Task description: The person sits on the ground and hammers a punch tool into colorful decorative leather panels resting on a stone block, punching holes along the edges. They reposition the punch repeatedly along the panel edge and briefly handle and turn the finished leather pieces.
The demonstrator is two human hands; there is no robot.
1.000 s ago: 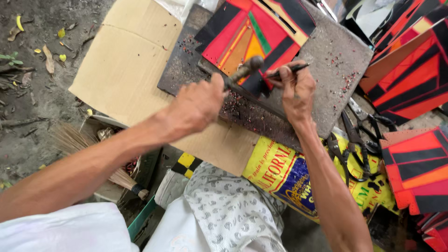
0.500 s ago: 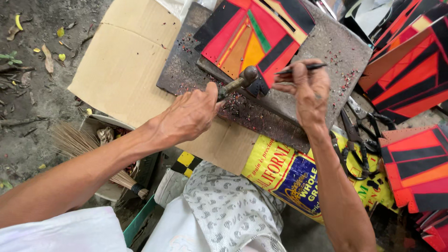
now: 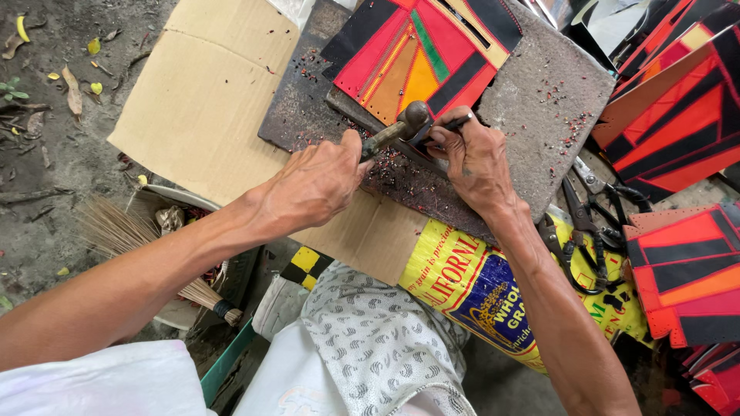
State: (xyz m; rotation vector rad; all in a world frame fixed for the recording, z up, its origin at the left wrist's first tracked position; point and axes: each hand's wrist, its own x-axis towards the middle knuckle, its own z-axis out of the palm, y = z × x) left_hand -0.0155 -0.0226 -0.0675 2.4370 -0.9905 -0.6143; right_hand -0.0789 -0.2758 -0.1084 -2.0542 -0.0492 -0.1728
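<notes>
The left hand is closed tight around the wooden handle of a small metal-headed hammer, whose rounded head sits at about one o'clock from the knuckles, right over the top of a thin dark punch tool. The right hand is curled, its fingertips pinching that punch near its upper end; whether hammer and punch actually touch cannot be told. Both tools meet at the lower edge of a patchwork leather piece in red, black, orange and green panels, which lies on a worn grey slab speckled with tiny coloured punchings. The slab rests on a flattened sheet of brown cardboard, spreading to nine o'clock of the hands. At four o'clock from the right hand, dark metal scissors and pliers lie on a yellow and blue printed sack. More red and black leather pieces are stacked at three o'clock. A straw broom lies at seven o'clock.
</notes>
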